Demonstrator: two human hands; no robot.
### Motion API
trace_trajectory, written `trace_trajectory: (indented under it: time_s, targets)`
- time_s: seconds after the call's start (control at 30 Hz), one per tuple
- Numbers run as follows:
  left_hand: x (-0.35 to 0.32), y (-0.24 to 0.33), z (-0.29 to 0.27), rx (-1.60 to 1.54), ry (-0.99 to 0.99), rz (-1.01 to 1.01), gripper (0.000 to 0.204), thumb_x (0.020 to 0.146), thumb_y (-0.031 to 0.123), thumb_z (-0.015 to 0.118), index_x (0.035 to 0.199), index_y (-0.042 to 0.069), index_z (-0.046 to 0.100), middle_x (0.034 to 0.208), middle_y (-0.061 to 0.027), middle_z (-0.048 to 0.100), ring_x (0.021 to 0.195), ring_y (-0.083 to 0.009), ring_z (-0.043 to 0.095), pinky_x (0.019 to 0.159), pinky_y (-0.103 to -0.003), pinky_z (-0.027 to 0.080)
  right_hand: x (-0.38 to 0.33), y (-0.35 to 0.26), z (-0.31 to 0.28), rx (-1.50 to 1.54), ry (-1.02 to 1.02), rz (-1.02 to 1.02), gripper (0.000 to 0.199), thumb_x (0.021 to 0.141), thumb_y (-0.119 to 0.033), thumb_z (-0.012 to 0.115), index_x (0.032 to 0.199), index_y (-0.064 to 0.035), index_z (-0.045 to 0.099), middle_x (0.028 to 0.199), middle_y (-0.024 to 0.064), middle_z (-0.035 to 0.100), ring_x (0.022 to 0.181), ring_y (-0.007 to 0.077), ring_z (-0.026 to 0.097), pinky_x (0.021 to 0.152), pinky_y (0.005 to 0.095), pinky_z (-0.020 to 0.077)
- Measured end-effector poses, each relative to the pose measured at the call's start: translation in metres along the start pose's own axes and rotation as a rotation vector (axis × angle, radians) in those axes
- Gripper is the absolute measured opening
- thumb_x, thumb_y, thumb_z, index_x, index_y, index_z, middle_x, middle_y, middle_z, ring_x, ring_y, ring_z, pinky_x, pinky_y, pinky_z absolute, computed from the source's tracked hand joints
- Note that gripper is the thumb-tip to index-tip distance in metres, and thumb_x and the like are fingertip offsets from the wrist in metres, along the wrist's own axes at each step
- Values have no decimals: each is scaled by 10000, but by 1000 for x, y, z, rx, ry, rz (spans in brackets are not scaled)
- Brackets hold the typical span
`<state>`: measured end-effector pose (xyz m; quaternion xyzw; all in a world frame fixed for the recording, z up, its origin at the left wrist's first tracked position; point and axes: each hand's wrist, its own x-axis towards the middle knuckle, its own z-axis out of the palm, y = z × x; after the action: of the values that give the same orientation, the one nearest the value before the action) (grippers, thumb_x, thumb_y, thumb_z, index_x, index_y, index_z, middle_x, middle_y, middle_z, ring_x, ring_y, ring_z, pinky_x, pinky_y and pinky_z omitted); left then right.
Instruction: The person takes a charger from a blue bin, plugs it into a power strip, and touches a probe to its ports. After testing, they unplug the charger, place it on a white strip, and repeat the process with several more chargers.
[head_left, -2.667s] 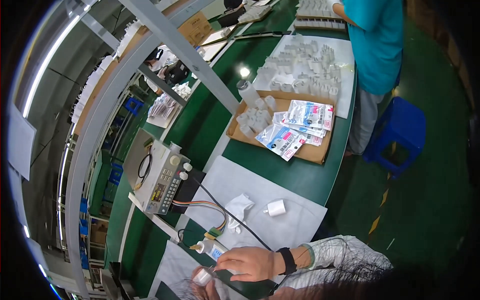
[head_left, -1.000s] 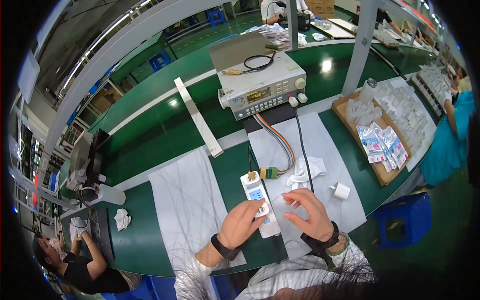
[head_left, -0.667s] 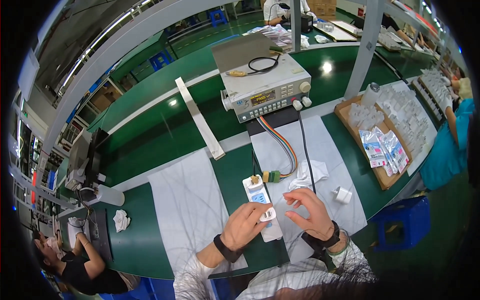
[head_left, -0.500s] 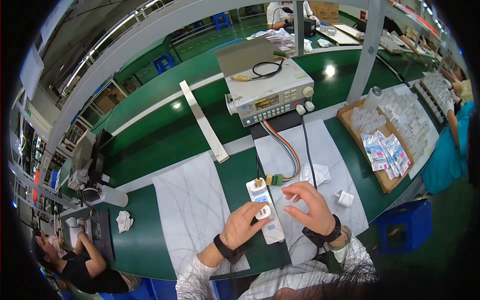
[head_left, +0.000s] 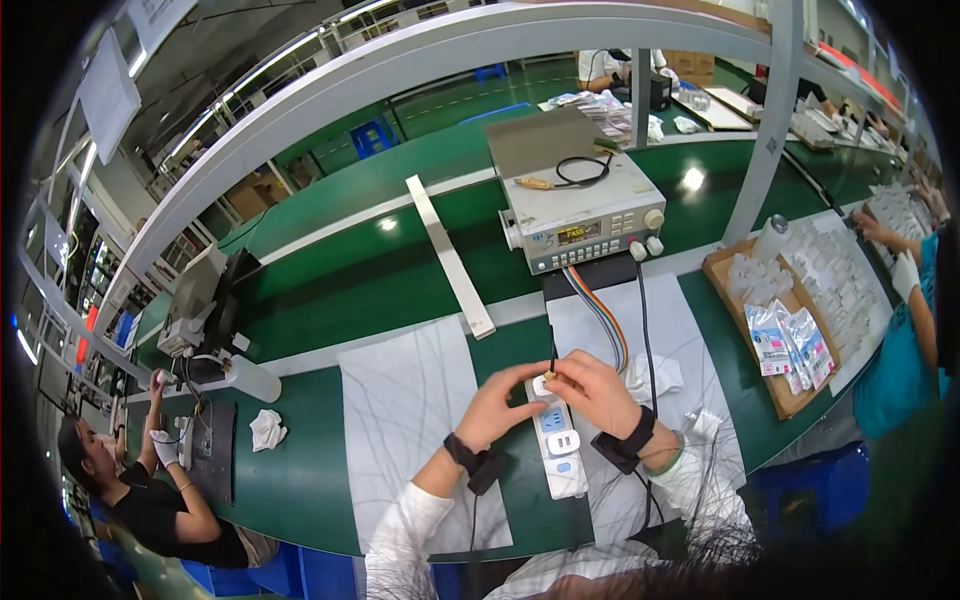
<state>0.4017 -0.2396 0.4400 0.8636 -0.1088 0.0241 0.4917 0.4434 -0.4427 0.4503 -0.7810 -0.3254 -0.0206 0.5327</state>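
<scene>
A white power strip [head_left: 566,478] lies lengthwise in front of me, with a white two-port USB charger [head_left: 563,442] plugged into its near part. At its far end sits another white charger [head_left: 541,386]. My left hand [head_left: 488,410] closes thumb and fingers around that far charger. Against it, my right hand [head_left: 597,396] pinches a small yellowish connector [head_left: 550,376], mostly hidden by the fingers. A multicoloured ribbon cable [head_left: 598,312] runs from the grey test instrument [head_left: 590,215] and disappears behind my right hand. Each wrist wears a black band.
White sheets [head_left: 415,400] cover parts of the green table. At right lie a crumpled white cloth [head_left: 655,378], a loose white charger [head_left: 704,424] and a cardboard tray [head_left: 790,398] with bags. A white bar [head_left: 450,260] lies left of the instrument. Co-workers sit at both sides.
Both hands have moved away from me to the strip's far end. My left hand left the near charger, and my right fingers have closed on the connector. The view has shifted.
</scene>
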Motion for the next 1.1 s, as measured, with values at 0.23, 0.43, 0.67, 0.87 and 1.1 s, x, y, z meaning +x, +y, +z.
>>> trace_trajectory:
  time_s: [0.23, 0.43, 0.67, 0.87, 1.1]
  targets:
    - [6, -31, 18, 54, 44, 109, 423, 753, 182, 782, 1138, 77, 641, 1048, -77, 634, 926, -213, 598, 801, -288, 477, 8, -20, -6, 131, 225, -147, 146, 890, -115, 607, 949, 2, 671, 806, 82, 585, 732, 212, 574, 658, 304, 460]
    - [6, -33, 21, 35, 76, 78, 420, 748, 174, 784, 1131, 72, 644, 1038, -76, 639, 941, -217, 601, 808, -299, 481, 10, -5, 5, 71, 176, -90, 104, 874, -106, 621, 927, -22, 651, 808, 107, 584, 722, 255, 573, 661, 309, 467]
    - [8, -29, 20, 32, 92, 129, 438, 749, 151, 779, 1151, 57, 634, 1053, -81, 634, 921, -207, 599, 782, -290, 492, 8, 3, 17, -206, 164, -130, 139, 860, -158, 654, 933, -40, 642, 846, 85, 599, 765, 263, 600, 656, 336, 490]
    - [7, -29, 21, 55, 113, 190, 459, 750, 114, 769, 1176, 30, 619, 1068, -96, 628, 877, -186, 599, 737, -271, 500, 4, 10, 26, -208, 197, -191, 185, 856, -188, 661, 975, -48, 639, 869, 73, 602, 790, 265, 606, 664, 342, 497]
    - [4, -37, 24, 18, 99, 163, 503, 753, 94, 765, 1218, 7, 593, 1111, -111, 611, 849, -169, 593, 721, -254, 499, -2, 13, 27, -229, 178, -169, 206, 864, -199, 648, 997, -42, 637, 905, 79, 605, 831, 270, 601, 695, 346, 495]
